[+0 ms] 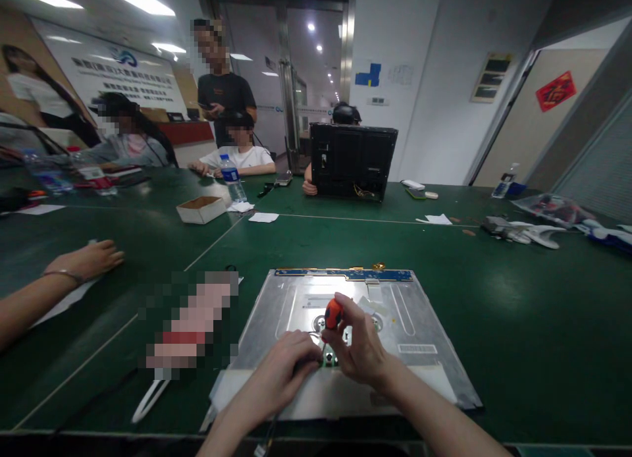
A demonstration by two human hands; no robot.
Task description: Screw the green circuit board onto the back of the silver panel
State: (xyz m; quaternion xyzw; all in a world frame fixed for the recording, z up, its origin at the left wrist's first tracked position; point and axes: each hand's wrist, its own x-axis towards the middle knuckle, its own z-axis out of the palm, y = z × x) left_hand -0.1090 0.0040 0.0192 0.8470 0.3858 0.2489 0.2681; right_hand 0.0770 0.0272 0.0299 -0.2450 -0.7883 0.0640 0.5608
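A flat silver metal panel [424,325] lies face down on the green table [518,299], with a blue circuit strip [345,273] along its far edge. My right hand [360,345] grips a screwdriver with an orange handle [333,313], held upright over the panel's near middle. My left hand [281,371] rests on the panel beside the screwdriver's tip, fingers curled around the shaft or a small part; which one is hidden.
A co-worker's forearm and hand [83,263] lie on the table at left. Farther back are a small cardboard box [201,209], a water bottle [232,178], an upright black monitor back [352,161] and several seated people. Loose parts [523,232] lie at right.
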